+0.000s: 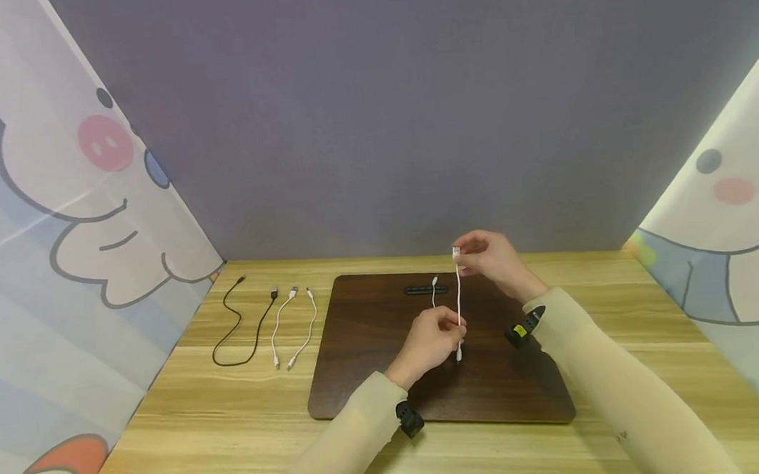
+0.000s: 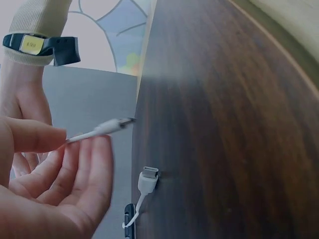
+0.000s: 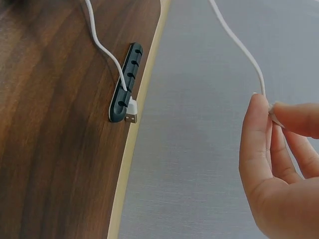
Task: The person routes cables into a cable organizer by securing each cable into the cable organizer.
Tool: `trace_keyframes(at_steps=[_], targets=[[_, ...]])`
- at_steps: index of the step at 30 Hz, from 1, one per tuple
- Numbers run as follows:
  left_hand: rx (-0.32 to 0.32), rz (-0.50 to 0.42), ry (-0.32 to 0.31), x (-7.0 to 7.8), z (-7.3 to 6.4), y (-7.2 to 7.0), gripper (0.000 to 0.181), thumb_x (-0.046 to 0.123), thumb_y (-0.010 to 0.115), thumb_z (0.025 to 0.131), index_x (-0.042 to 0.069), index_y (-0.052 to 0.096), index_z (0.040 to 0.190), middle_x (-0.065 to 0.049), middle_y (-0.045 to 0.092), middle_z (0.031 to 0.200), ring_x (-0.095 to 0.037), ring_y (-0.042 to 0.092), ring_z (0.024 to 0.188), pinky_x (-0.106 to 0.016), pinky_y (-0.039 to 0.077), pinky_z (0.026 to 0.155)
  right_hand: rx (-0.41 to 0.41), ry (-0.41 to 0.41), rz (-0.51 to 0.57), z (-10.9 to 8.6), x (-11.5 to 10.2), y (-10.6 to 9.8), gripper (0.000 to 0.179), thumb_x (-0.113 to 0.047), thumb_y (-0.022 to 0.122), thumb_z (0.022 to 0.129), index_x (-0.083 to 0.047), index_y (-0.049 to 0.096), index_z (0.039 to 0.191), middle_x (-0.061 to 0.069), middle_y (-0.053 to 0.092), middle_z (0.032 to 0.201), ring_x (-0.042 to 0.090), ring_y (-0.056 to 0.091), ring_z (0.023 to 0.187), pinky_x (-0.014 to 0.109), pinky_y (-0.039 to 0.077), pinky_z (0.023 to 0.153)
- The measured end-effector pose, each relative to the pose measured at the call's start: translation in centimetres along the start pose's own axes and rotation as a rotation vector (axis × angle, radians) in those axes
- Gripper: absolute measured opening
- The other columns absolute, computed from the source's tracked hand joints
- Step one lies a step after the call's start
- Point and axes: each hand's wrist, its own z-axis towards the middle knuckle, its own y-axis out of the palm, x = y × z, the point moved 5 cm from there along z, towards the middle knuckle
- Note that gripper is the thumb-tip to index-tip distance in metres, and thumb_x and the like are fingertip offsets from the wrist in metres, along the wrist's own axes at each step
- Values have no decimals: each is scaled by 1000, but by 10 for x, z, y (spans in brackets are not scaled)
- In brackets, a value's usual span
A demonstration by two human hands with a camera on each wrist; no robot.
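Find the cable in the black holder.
The white cable with its plug beside the holder; both hands hold another, three others lie left of the board.

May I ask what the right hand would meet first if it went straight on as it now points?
Beyond the cable it pinches, the right hand would probably meet the grey wall first, though depth is unclear.
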Motion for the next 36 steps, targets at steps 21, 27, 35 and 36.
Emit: trace_keyframes(at_steps=[21,27,35,36], targets=[[135,166,-19,2,1,-5,17,4,73,90,-2,70,105,5,63,77,-5,60,65,-25,50,63,48,68,12,26,21,2,39,8,67,92,19,54,127,21,61,105,16,67,80,32,60,78],[159,239,-71,2,0,-7,12,6,75,89,1,71,99,5,62,76,-7,61,66,-27,51,64,42,109,10,33,32,8,39,9,68,90,18,57,126,21,63,108,15,67,79,33,60,80],[200,371,-43,4,0,-8,4,6,74,87,3,73,90,5,64,73,-11,60,65,-28,51,62,38,157,-45,38,49,11,34,6,67,92,15,60,125,27,63,119,17,69,84,37,59,85],[200,389,-42,4,1,-8,4,6,74,87,3,74,89,4,65,73,-11,60,65,-28,52,62,35,157,-67,38,51,11,33,6,66,92,14,61,124,27,63,120,19,69,85,38,59,86]])
